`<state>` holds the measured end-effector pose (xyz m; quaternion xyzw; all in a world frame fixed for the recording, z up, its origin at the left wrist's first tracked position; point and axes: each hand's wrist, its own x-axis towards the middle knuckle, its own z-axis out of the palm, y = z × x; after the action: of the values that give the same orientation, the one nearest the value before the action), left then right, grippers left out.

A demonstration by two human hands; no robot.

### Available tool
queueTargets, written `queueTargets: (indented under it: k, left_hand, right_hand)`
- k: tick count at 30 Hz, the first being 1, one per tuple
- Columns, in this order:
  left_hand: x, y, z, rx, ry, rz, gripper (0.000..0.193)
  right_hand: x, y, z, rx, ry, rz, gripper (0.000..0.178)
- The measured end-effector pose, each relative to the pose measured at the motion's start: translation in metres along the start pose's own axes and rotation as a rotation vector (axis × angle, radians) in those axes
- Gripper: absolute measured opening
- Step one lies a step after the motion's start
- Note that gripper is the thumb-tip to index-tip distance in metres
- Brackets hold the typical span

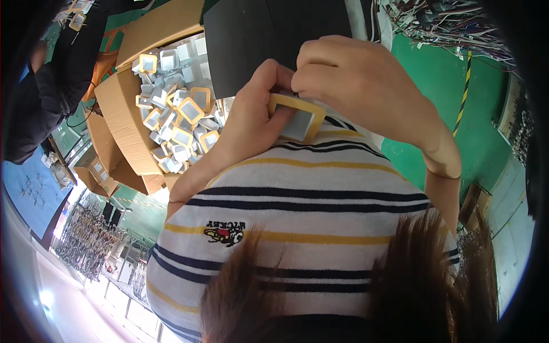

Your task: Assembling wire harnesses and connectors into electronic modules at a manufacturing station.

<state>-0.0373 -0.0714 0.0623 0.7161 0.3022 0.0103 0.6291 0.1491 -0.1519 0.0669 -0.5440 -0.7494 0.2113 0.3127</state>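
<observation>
My left hand (245,119) is closed around a small boxy plastic housing (301,122), pale grey inside with a yellow rim. It holds the housing close against my striped shirt, with the open side toward me. My right hand (357,74) is bent over the housing's far edge, its fingers curled into a pinch right beside the left fingertips. Whatever the right fingers hold there is hidden behind the knuckles. Just beyond both hands lies a black flat surface (274,43).
An open cardboard box (121,117) on the left holds many similar white and yellow-rimmed housings (190,110). Past it, a person in dark sleeves (28,128) is beside a blue tabletop (35,191). Bundled cables (452,23) lie at the far right, over a green floor (414,74).
</observation>
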Motion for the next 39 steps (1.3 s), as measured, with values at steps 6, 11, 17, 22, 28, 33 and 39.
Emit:
queueTargets:
  k: [6,11,17,22,28,33,39]
  left_hand:
    - [-0.004,-0.006,0.005,-0.191,0.042,-0.051,0.035]
    - [0.001,-0.008,0.005,-0.208,-0.027,-0.119,0.038]
    - [0.000,-0.016,0.008,-0.255,0.002,-0.115,0.035]
    - [-0.002,-0.016,0.007,-0.338,-0.041,-0.118,0.037]
    - [-0.004,-0.023,0.011,-0.359,-0.037,-0.106,0.038]
    - [-0.007,-0.025,0.009,-0.154,-0.106,-0.061,0.044]
    - [-0.010,-0.030,0.009,-0.011,-0.119,0.078,0.046]
  right_hand:
    - [-0.004,0.008,0.000,0.199,0.031,0.005,0.010]
    - [-0.005,0.011,-0.005,0.262,-0.066,0.106,0.010]
    - [0.002,0.012,-0.014,0.282,-0.124,0.061,0.011]
    - [-0.003,0.013,-0.012,0.288,-0.107,0.030,0.010]
    - [0.002,0.010,-0.010,0.314,-0.150,0.063,0.008]
    - [0.000,0.007,-0.002,0.063,-0.144,0.036,0.005]
    - [0.012,0.033,-0.017,0.299,-0.389,0.011,0.006]
